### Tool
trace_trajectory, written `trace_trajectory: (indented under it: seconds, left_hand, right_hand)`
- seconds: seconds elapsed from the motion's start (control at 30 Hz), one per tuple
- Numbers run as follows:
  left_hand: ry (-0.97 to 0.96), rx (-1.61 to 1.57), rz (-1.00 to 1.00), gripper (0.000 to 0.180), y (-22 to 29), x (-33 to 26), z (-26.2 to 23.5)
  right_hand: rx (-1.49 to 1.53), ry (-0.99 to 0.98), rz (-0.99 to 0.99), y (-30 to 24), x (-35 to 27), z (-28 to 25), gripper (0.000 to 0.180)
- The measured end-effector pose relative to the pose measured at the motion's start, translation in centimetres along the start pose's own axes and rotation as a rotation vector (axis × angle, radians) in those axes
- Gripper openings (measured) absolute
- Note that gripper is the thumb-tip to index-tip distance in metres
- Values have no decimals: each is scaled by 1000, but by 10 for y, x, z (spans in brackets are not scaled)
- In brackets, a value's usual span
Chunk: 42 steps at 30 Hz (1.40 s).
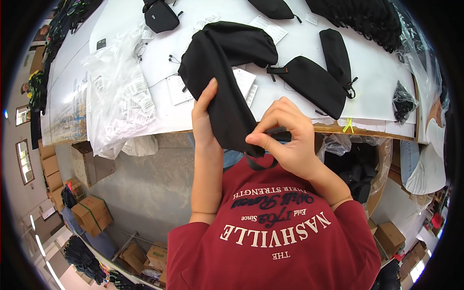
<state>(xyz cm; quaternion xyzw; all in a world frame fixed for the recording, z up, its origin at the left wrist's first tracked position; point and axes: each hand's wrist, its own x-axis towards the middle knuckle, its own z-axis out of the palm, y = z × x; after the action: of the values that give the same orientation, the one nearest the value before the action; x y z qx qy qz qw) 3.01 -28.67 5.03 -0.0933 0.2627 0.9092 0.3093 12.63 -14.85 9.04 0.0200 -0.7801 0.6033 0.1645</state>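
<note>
White worktop [377, 87], near edge running in front of the person. Clear plastic bag [116, 92] with white labels toward its left end, spilling over the near edge. Dark heap [362, 19] at the far right corner. Long black pouch [222, 96] held up, slanting from above the worktop to past its near edge; behind its far end, another black piece [246, 43], whether joined I cannot tell. Two flat pouches lie right of centre, the nearer one [314, 84] close to the near edge. Left hand [205, 116] wraps the long black pouch's left side, thumb on the upper face. Right hand [290, 133] has thumb and forefinger pinched on its near end, right side. Yellow-green tie [348, 126] at the near edge, right of the right hand.
</note>
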Motion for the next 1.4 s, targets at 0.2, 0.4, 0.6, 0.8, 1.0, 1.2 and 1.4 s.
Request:
trace_trajectory:
  seconds: [0.2,0.4,0.6,0.8,1.0,1.2,1.4]
  left_hand:
    - [-82,-74,-76,22,-2,6,-7]
    - [18,-51,-58,24,-1,11,-10]
    - [187,37,18,32,-5,0,-1]
    - [62,13,-83,41,-6,-27,-10]
    - [-72,904,532,70,7,-38,-28]
    - [-442,1387,559,41,32,-33,-18]
    - [-528,1216,632,23,23,-66,47]
  right_hand:
    - [26,-6,-25,-1,1,-1,16]
    - [82,-115,118,0,0,-8,20]
    - [-694,-38,-307,-5,17,-20,39]
    - [-628,-197,-324,11,23,-34,55]
    - [-61,-177,-123,13,20,-54,40]
    - [-116,-221,-50,17,13,-80,25]
    - [-843,590,-327,49,16,-143,31]
